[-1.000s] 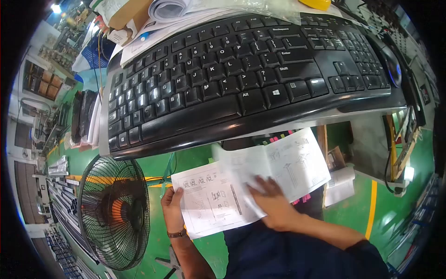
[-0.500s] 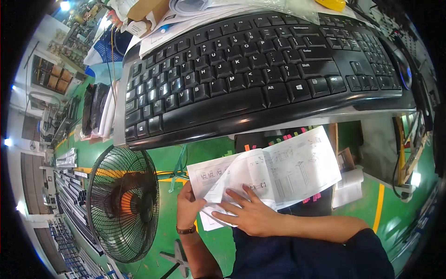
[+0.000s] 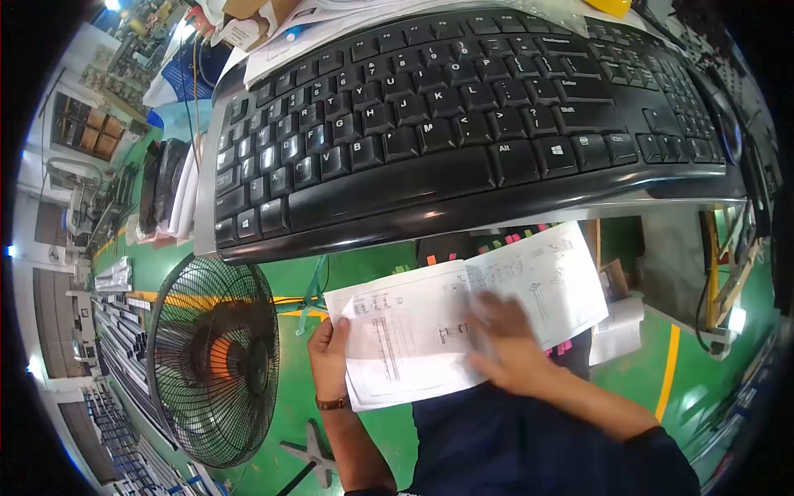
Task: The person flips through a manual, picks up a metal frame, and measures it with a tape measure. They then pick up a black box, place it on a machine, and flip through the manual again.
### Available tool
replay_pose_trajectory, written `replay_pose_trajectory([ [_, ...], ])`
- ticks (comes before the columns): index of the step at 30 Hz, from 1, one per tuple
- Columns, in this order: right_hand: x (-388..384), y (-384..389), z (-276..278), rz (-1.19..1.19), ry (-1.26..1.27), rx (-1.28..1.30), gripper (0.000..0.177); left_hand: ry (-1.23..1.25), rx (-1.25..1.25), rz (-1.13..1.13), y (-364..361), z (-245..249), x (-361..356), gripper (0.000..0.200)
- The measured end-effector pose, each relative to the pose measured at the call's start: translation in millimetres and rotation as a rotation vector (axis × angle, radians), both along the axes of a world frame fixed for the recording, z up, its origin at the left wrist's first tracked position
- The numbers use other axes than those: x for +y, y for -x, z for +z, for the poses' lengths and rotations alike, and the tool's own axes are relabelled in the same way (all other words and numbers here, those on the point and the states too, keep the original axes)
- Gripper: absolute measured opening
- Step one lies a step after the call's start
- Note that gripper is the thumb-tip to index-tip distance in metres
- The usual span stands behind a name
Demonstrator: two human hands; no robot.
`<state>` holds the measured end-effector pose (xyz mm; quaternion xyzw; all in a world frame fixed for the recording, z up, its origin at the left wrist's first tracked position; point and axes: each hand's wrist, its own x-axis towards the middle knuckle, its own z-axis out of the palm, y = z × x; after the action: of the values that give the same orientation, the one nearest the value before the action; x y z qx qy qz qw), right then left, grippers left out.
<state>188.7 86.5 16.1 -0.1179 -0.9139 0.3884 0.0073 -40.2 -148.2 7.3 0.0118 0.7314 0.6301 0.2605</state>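
An open stack of printed drawings [image 3: 397, 331] with coloured tabs along its edges lies spread above the lap. My left hand [image 3: 329, 351], with a band on the wrist, grips the left edge of the pages between thumb and fingers. Over the right-hand page is my right hand [image 3: 509, 343], its fingers smeared by motion, so whether they hold anything cannot be made out. The left page lies nearly flat, showing line drawings.
A black keyboard [image 3: 397, 149] fills the desk edge above the papers. A black fan [image 3: 215, 360] stands at the left on the green floor. More papers [image 3: 619, 331] hang at the right. Loose papers and a cardboard piece [image 3: 252, 25] lie behind the keyboard.
The lifted page has come down flat on the left. My right hand has moved right across the drawings and is now blurred. My left hand has shifted slightly at the edge.
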Motion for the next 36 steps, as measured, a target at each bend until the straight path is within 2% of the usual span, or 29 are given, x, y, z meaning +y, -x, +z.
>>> replay_pose_trajectory([
  [1,7.6,-16.8,-10.9,-0.186,-0.011,0.018,0.071,0.004,0.003,0.007,0.9,-4.0,-2.9,0.024],
  [3,17.0,-47.3,-27.5,-0.517,-0.196,-0.023,0.077,0.013,0.011,0.021,3.7,-13.2,-9.0,0.029],
  [4,22.9,-61.7,-32.2,-0.632,-0.195,-0.078,0.083,-0.009,0.006,0.034,3.4,-13.2,-7.5,0.03],
  [5,24.7,-92.2,-53.9,-0.799,-0.116,-0.021,0.089,-0.031,-0.005,0.043,2.5,-12.6,-3.5,0.032],
  [7,23.2,-109.3,-57.5,-0.789,-0.154,-0.129,0.09,-0.053,-0.017,0.06,1.6,-7.9,2.4,0.035],
  [10,18.6,-112.8,-61.6,-0.784,-0.082,-0.088,0.089,-0.057,-0.026,0.063,1.4,-5.0,10.3,0.037],
  [15,23.4,-108.6,-50.9,-0.745,-0.156,-0.181,0.085,-0.057,0.013,0.025,5.7,-13.9,5.2,0.038],
  [23,11.7,-87.9,-40.5,-0.712,-0.032,-0.202,0.087,-0.04,0.027,0.028,2.8,-8.2,0.6,0.037],
  [25,14.2,-82.8,-35.4,-0.786,0.232,-0.089,0.091,-0.033,0.033,0.039,2.8,-10.1,-2.6,0.035],
  [27,23.8,-81.1,-35.6,-0.838,0.37,0.066,0.096,-0.033,0.032,0.052,3.3,-12.0,-3.9,0.033],
  [29,39.5,-77.4,-40.4,-0.866,0.384,0.265,0.101,-0.032,0.024,0.071,-0.2,-2.5,1.6,0.032],
  [30,50.9,-74.8,-36.6,-0.898,0.552,0.397,0.101,-0.031,0.019,0.078,-0.8,-0.4,4.4,0.032],
  [33,92.5,-89.2,-46.8,-0.867,0.735,0.395,0.096,-0.032,0.024,0.076,3.5,-10.9,-3.2,0.032],
  [34,95.4,-85.0,-42.1,-0.943,0.739,0.465,0.072,-0.028,0.028,0.076,5.1,-13.3,-3.9,0.032],
  [36,112.0,-95.7,-40.7,-0.991,0.816,0.316,0.047,-0.026,0.03,0.078,4.6,-15.7,-5.8,0.032],
])
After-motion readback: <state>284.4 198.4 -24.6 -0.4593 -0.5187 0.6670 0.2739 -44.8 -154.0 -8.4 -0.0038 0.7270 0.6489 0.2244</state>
